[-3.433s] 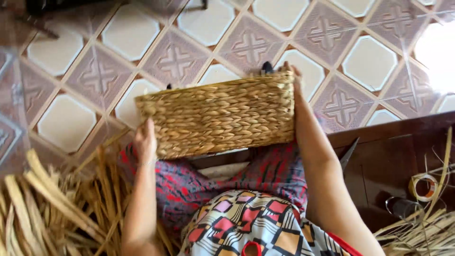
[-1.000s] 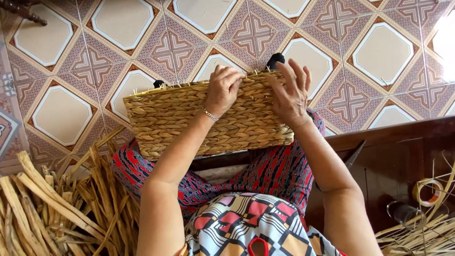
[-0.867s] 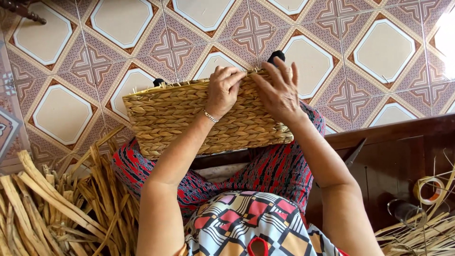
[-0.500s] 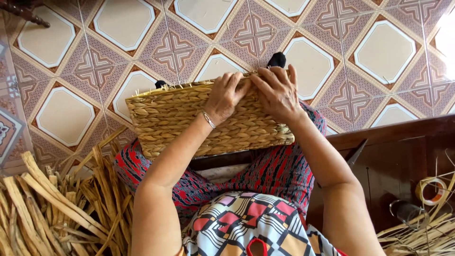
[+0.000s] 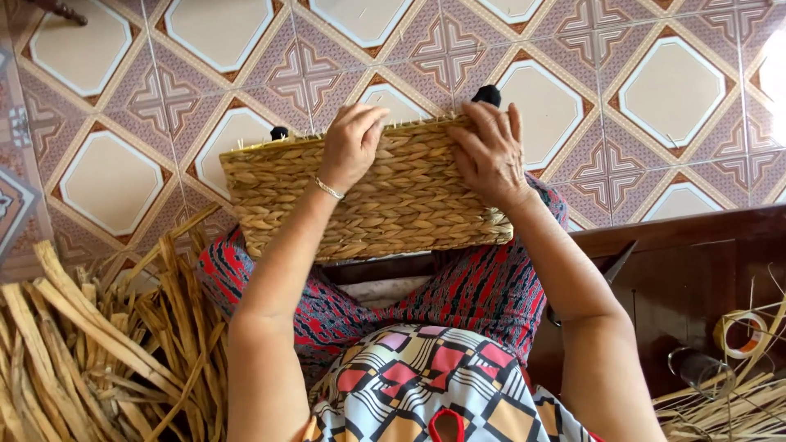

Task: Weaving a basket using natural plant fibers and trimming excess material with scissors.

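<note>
A rectangular woven straw basket [image 5: 278,192] rests on my knees, its flat plaited side facing up. My left hand [image 5: 350,146] grips its far rim near the middle, fingers curled over the edge; a thin bracelet sits on that wrist. Beside it, my right hand [image 5: 490,151] lies flat on the weave with fingers spread toward the same rim. Two dark tips [image 5: 486,93] poke out just beyond the basket's far edge. My lap is covered by red patterned cloth [image 5: 483,286].
A heap of dried straw strips [image 5: 90,344] lies on the patterned tile floor [image 5: 123,155] at my left. At my right is a dark wooden surface [image 5: 696,270] with scissors [image 5: 610,266], a roll of tape [image 5: 741,334] and more straw [image 5: 720,405].
Earlier my hands held the basket at its two ends. They have since come together at the middle of its far rim, and the basket has stayed on my knees.
</note>
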